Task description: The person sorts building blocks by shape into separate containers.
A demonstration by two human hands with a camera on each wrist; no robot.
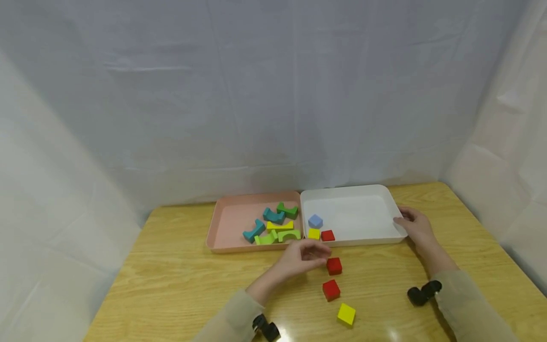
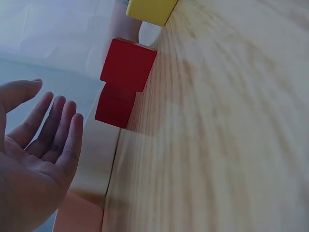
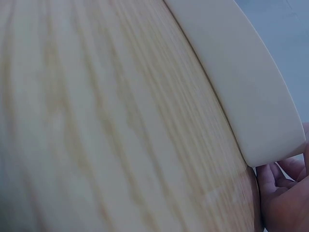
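Note:
My left hand [image 1: 301,259] hovers in front of where the two trays meet, holding nothing. In the left wrist view its fingers are nearly straight and the thumb stands apart. Closest to its fingertips is a red block [image 1: 334,266] on the table; behind it in line come another red block [image 1: 331,290] and a yellow block [image 1: 346,314]. My right hand [image 1: 416,230] grips the white tray [image 1: 363,213] at its right end, thumb over the rim and fingers outside. Inside that tray lie a blue block [image 1: 315,221], a yellow block [image 1: 314,233] and a red block [image 1: 327,235].
Left of the white tray, a pink tray [image 1: 228,225] holds several arched blocks in teal, green and yellow, such as a teal arch [image 1: 254,231]. Both stand near the back of the wooden table [image 1: 171,270]. A pale cloth [image 1: 256,95] hangs behind.

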